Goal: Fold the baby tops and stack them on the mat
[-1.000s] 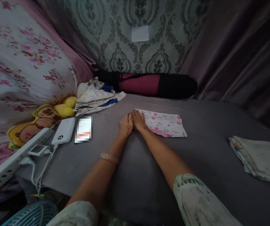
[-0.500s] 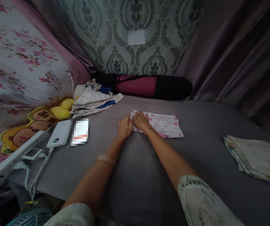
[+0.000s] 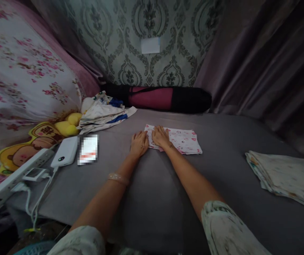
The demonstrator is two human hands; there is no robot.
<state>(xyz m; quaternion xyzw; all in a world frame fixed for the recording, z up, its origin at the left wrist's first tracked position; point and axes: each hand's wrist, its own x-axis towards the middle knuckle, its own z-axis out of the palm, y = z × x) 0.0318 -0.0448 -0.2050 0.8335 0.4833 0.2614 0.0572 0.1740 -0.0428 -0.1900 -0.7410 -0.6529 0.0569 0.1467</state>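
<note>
A folded white cloth [image 3: 185, 141] with pink and red prints lies flat on the grey bed sheet [image 3: 152, 198]. My right hand [image 3: 161, 137] rests palm down on the cloth's left part, its fingers stretched out. Beside it, my left hand [image 3: 139, 143] lies at the cloth's left edge with its fingers extended; its fingertips touch or nearly touch that edge. Neither hand grips the fabric. A bit of pink fabric shows under the front edge, near my right wrist.
Folded pale cloths [image 3: 284, 177] lie at the right. Crumpled white-and-blue clothing [image 3: 101, 113] sits at the back left, near a yellow plush toy [image 3: 68, 124]. A power bank [image 3: 64, 152] and power strip [image 3: 16, 182] are at the left. A long black-and-red bag [image 3: 152, 98] lies along the wall.
My right hand has slid a little to the right over the cloth. My left hand stays by the left edge, its fingers flatter. Less pink fabric shows at the front edge.
</note>
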